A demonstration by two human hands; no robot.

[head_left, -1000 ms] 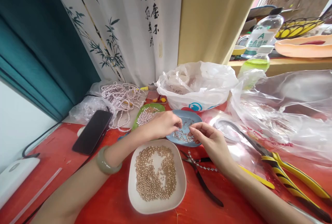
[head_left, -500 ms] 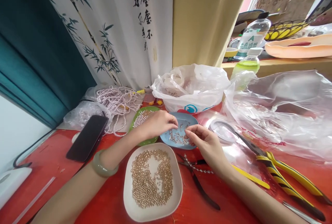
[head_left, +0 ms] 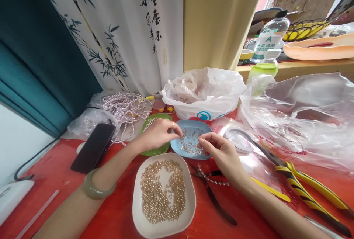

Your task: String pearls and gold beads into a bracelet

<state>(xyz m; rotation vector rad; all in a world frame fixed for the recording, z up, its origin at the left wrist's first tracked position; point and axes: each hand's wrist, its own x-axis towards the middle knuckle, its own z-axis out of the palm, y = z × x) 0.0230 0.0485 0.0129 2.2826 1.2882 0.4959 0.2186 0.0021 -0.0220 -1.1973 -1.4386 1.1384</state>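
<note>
My left hand (head_left: 160, 132) is over the green plate (head_left: 155, 152), with thumb and fingertips closed in a pinch at the left rim of a blue plate (head_left: 190, 124). What it pinches, if anything, is too small to name. At the blue plate's right rim, my right hand (head_left: 218, 149) also pinches something I cannot make out. Small metal pins (head_left: 190, 146) lie scattered on the blue plate between my hands. Pale beads (head_left: 148, 124) show on the green plate, partly covered by my left hand. A white tray (head_left: 191, 209) of gold beads (head_left: 159, 205) stands nearest me.
Dark-handled pliers (head_left: 214, 198) and a short silver chain (head_left: 212, 180) lie beneath my right wrist. Yellow-black pliers (head_left: 304, 183) are further right. Bead strings (head_left: 124, 108) and a phone (head_left: 93, 146) are left. Plastic bags (head_left: 204, 99) line the back.
My left hand has moved left, away from the blue plate's middle, toward the green plate. My right hand has stayed almost in place, still pinched.
</note>
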